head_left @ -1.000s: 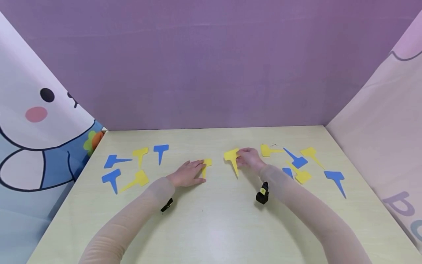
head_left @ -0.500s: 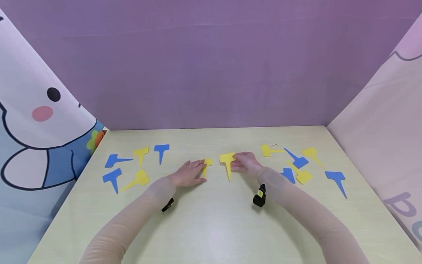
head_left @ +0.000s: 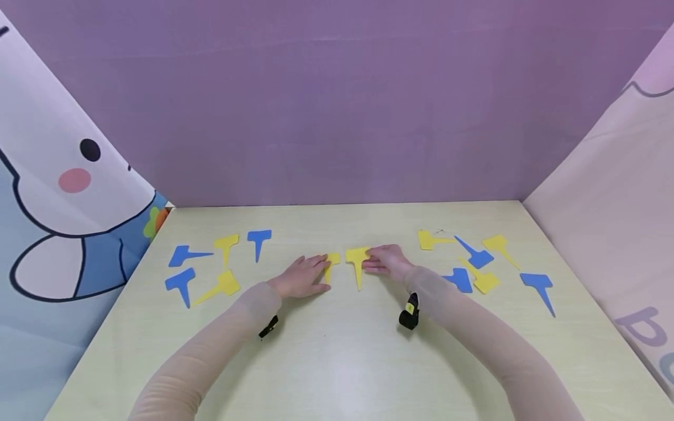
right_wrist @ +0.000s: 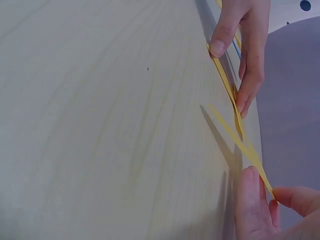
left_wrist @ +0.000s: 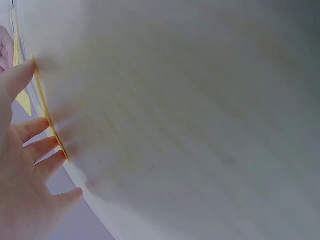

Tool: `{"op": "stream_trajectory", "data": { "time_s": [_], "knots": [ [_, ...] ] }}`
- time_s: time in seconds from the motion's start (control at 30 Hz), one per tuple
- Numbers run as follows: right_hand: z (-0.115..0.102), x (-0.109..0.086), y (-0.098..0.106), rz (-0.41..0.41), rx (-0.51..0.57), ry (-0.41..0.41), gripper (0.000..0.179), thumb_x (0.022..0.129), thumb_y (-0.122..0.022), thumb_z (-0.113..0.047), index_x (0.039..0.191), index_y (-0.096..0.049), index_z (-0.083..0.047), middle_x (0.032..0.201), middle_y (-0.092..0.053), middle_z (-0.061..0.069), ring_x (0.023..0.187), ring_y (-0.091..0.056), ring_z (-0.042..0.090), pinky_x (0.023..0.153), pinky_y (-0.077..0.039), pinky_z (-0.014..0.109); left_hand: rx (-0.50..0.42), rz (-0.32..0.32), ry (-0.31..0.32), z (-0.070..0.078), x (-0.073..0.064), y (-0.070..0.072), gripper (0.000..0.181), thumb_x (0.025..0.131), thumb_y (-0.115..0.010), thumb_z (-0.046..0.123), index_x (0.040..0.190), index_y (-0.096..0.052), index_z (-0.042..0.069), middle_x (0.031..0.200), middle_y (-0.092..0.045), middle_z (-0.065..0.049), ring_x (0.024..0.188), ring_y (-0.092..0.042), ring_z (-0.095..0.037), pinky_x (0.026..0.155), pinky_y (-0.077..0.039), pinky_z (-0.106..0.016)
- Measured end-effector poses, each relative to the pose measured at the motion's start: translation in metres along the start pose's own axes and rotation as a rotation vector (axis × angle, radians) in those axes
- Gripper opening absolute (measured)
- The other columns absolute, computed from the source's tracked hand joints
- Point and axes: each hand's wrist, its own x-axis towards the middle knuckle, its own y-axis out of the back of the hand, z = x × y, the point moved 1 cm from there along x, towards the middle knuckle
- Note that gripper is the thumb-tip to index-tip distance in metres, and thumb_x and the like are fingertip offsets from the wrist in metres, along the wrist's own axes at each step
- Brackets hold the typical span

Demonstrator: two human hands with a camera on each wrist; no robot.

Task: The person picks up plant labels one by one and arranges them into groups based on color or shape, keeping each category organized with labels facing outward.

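In the head view my left hand (head_left: 299, 278) lies over a yellow T-shaped plant label (head_left: 334, 258) at mid-table, fingers spread and fairly straight, touching it. The left wrist view shows the fingertips and thumb along that label's thin edge (left_wrist: 44, 100). My right hand (head_left: 388, 261) pinches a second yellow T-shaped plant label (head_left: 356, 257) between thumb and fingers, stem toward me. From the right wrist, this label (right_wrist: 245, 146) appears tilted, its stem tip raised above the table and its shadow. The two labels are close side by side.
On the left of the table (head_left: 337, 362) lie several loose labels, blue (head_left: 180, 282) and yellow (head_left: 225, 283). More are scattered at right, including a blue one (head_left: 538, 283) and an overlapping blue (head_left: 476, 257) and yellow (head_left: 484, 280) pair. A purple backdrop (head_left: 337, 117) rises behind.
My right hand has moved left and slightly toward me with its yellow label, bringing it nearer the other one. A blue label behind the right wrist is more exposed. My left hand stays put.
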Motion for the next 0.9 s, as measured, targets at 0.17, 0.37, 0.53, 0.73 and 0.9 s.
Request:
{"op": "stream_trajectory", "data": {
  "time_s": [0.17,0.37,0.53,0.73,0.9],
  "knots": [
    [0.0008,0.0041,-0.0014,0.011,0.0,-0.007,0.035,0.086,-0.053,-0.003,0.117,-0.044,0.011,0.1,-0.058,0.023,0.073,-0.064,0.02,0.074,-0.052,0.03,0.02,-0.006,0.005,0.0002,0.0014,-0.0003,0.067,0.088,-0.044,0.049,0.139,-0.027,0.009,0.146,-0.02,-0.007,0.132,-0.018,-0.023,0.107,-0.013,-0.047],
    [0.0012,0.0066,-0.0046,0.034,-0.033,-0.015,0.033,0.085,-0.053,-0.002,0.115,-0.046,0.011,0.105,-0.057,0.025,0.076,-0.065,0.022,0.073,-0.052,0.03,0.02,-0.002,0.006,-0.0001,0.001,-0.001,0.067,0.088,-0.044,0.049,0.139,-0.027,0.009,0.146,-0.02,-0.007,0.132,-0.019,-0.024,0.106,-0.013,-0.047],
    [0.0013,0.0068,-0.006,0.047,-0.039,-0.011,0.033,0.085,-0.055,-0.001,0.114,-0.047,0.011,0.103,-0.059,0.025,0.075,-0.066,0.022,0.072,-0.052,0.031,0.024,-0.005,0.009,-0.0001,0.0002,-0.0008,0.067,0.088,-0.044,0.049,0.139,-0.027,0.009,0.146,-0.02,-0.006,0.133,-0.019,-0.023,0.107,-0.013,-0.047],
    [0.0005,0.0072,-0.0069,0.055,-0.052,-0.005,0.032,0.085,-0.055,-0.002,0.114,-0.046,0.01,0.104,-0.058,0.025,0.071,-0.066,0.02,0.071,-0.053,0.03,-0.007,-0.016,0.014,0.0008,-0.0012,0.0019,0.066,0.088,-0.044,0.048,0.139,-0.028,0.009,0.146,-0.02,-0.007,0.133,-0.018,-0.022,0.107,-0.012,-0.046],
    [0.0011,0.0083,-0.0077,0.072,-0.058,-0.007,0.031,0.085,-0.054,-0.002,0.112,-0.046,0.01,0.104,-0.058,0.025,0.07,-0.065,0.019,0.07,-0.053,0.03,-0.009,-0.022,0.012,0.0015,-0.0024,0.003,0.066,0.088,-0.044,0.048,0.139,-0.027,0.009,0.146,-0.02,-0.007,0.133,-0.017,-0.022,0.107,-0.012,-0.046]
  ]
}}
